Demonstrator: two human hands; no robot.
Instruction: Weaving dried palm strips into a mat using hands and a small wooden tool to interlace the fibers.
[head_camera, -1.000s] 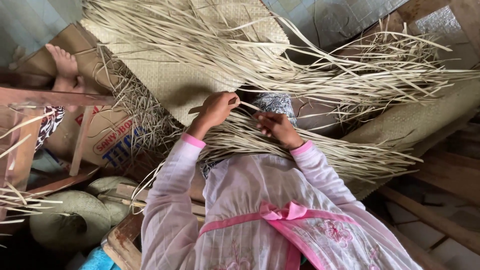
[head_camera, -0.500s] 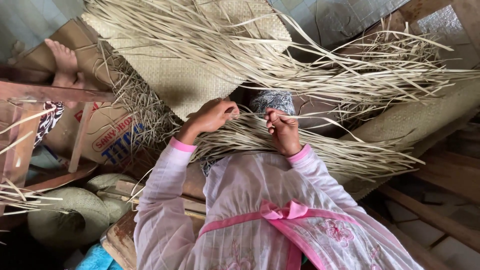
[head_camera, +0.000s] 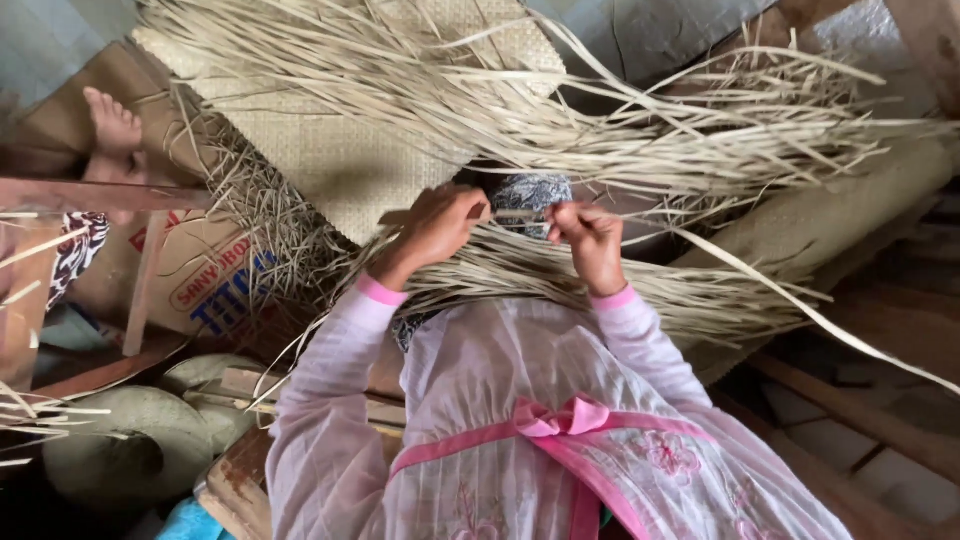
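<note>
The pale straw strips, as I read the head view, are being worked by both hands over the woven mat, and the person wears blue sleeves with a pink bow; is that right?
Not quite: the head view shows pink sleeves, not blue. The rest holds: both the left hand and the right hand work the straw strips over the woven mat, and the bow is pink.

A grey-blue wall (head_camera: 50, 50) shows at the upper left, and a similar grey surface (head_camera: 650, 35) at the top middle. Brown wooden beams (head_camera: 860, 440) cross the lower right, and a reddish wooden bar (head_camera: 100, 195) lies at the left. A brown cardboard box with printed letters (head_camera: 200, 280) rests beside it. Below, a rounded grey-green sack (head_camera: 110, 450) lies on the floor. The light is soft daylight.
</note>
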